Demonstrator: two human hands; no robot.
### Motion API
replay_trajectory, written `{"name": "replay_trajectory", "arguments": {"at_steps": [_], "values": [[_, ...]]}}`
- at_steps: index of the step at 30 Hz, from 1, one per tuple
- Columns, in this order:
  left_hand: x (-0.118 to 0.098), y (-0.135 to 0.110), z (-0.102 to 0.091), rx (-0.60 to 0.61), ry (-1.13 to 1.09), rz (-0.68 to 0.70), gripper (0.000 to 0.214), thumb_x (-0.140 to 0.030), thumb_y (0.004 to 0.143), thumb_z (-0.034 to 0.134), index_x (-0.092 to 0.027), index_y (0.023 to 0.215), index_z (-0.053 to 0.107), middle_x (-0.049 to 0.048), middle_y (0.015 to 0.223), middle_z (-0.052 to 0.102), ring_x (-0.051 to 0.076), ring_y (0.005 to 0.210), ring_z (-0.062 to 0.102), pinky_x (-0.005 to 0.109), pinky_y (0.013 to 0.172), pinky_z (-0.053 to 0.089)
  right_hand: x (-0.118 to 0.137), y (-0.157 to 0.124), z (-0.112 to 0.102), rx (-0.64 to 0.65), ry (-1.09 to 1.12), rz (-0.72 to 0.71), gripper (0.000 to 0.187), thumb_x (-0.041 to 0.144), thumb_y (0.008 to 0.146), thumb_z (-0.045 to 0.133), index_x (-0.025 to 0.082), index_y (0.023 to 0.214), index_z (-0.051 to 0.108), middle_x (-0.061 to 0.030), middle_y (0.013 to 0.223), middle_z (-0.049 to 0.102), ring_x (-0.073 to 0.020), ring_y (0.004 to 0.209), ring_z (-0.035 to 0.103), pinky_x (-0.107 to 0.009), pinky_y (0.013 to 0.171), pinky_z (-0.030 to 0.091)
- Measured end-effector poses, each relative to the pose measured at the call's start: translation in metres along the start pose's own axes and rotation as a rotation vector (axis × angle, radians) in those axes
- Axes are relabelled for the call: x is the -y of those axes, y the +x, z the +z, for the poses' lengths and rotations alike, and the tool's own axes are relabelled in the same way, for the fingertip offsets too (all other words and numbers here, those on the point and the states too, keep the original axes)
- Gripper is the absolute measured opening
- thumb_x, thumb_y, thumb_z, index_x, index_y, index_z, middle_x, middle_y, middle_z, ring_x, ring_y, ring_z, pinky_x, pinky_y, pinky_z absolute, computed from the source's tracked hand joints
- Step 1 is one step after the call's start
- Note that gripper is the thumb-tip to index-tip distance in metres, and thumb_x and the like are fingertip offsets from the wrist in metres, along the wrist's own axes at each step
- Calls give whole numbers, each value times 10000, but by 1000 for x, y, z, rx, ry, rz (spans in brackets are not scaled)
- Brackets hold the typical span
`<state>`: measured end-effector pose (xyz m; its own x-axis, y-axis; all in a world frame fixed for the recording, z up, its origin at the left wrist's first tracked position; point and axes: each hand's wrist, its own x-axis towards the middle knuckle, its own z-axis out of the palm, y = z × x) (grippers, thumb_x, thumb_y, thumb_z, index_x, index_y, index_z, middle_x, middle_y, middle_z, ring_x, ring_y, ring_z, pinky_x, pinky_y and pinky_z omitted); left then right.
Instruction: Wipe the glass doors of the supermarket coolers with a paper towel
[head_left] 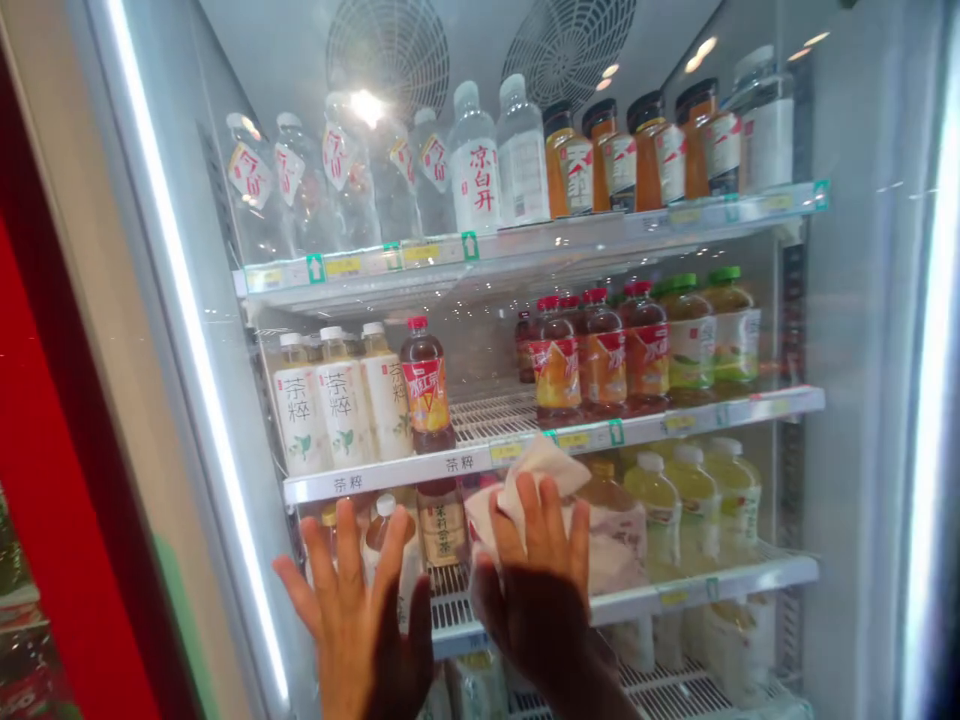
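Observation:
My left hand (364,610) is raised at the lower left with its fingers spread, in front of bottles on the lower shelf. It holds nothing. To its right, my right hand (536,580) presses a pale pinkish cloth (544,465) against what looks like the glass door of a drinks fridge. Part of the cloth sticks up above the fingertips, and more of it hangs out at both sides of the hand. Light spots reflect on the glass. Behind the cloth stand bottles, some partly hidden by it.
Inside the fridge, clear water bottles (474,160) and amber bottles (570,165) line the top shelf (525,240). White-labelled tea bottles (296,410) and red-capped bottles (555,360) stand on the middle one. A bright light strip (191,330) runs along the left side, beside a red panel (52,480).

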<state>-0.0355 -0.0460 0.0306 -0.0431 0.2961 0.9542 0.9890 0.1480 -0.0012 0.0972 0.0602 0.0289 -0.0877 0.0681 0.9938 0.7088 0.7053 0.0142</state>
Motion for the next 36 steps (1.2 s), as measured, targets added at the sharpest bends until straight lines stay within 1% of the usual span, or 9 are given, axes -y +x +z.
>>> {"name": "replay_trajectory", "arguments": {"at_steps": [4, 7, 11, 15, 17, 22, 27, 33, 36], "values": [[14, 5, -3, -8, -25, 53, 894, -244, 926, 614, -393, 1635, 89, 66, 1745, -41, 441, 1590, -58, 861, 1148, 12, 10, 39, 5, -55, -23, 34, 612, 244, 971, 467, 157, 1568, 364, -175, 1657, 356, -349, 1595, 166, -705, 1239, 210], [20, 1, 0, -20, -2, 80, 927, -142, 906, 606, -363, 1639, 83, 106, 1741, -19, 455, 1587, -36, 879, 1131, 52, 17, 21, 9, -64, -56, 32, 576, 231, 931, 508, 140, 1498, 475, -172, 1637, 395, -355, 1585, 207, -667, 1247, 240], [19, -2, 7, -27, 32, 96, 954, -133, 889, 631, -359, 1638, 86, 106, 1739, 17, 447, 1590, 6, 865, 1148, 55, 14, -15, 12, -43, -77, 27, 526, 238, 889, 544, 204, 1413, 583, -119, 1566, 515, -350, 1564, 276, -626, 1263, 243], [2, 8, 12, -47, 13, 115, 956, -158, 888, 645, -363, 1639, 90, 97, 1742, -9, 441, 1588, -38, 855, 1156, 16, -11, 10, 4, -60, -38, 43, 611, 221, 932, 506, 154, 1534, 430, -161, 1639, 396, -331, 1597, 165, -661, 1270, 152], [-11, 12, 14, -53, -5, 116, 969, -147, 882, 648, -357, 1641, 83, 103, 1742, -16, 441, 1587, -52, 840, 1168, 2, -22, 14, -1, -50, -39, 47, 641, 212, 937, 504, 149, 1563, 381, -165, 1670, 334, -329, 1605, 122, -666, 1271, 129], [-53, 20, 23, -64, -22, 128, 950, -141, 892, 624, -360, 1641, 81, 95, 1743, -10, 426, 1593, -44, 808, 1194, -20, -58, -5, -12, -17, -8, -29, 625, 216, 933, 497, 175, 1551, 410, -122, 1711, 246, -315, 1604, 130, -607, 1299, 69], [-105, 32, 35, -59, -55, 124, 879, -258, 933, 602, -417, 1627, 86, 38, 1744, -50, 417, 1593, -76, 830, 1173, -33, -126, 24, -34, -24, -11, 7, 698, 213, 970, 489, 192, 1628, 256, -149, 1711, 231, -327, 1606, 109, -687, 1262, 128], [-173, 37, 57, -58, -74, 139, 890, -365, 907, 660, -400, 1627, 138, 32, 1743, -4, 369, 1606, -39, 741, 1235, -52, -200, -16, -56, -11, -21, -163, 746, 174, 916, 518, 170, 1624, 280, -142, 1710, 233, -304, 1600, 150, -617, 1292, 147], [-211, 42, 73, -93, -105, 151, 871, -370, 899, 672, -420, 1615, 179, -3, 1741, 31, 339, 1611, -7, 696, 1262, -56, -250, 1, -66, -45, -44, -94, 753, 193, 950, 497, 195, 1646, 211, -148, 1709, 236, -324, 1600, 149, -676, 1260, 181]]}}
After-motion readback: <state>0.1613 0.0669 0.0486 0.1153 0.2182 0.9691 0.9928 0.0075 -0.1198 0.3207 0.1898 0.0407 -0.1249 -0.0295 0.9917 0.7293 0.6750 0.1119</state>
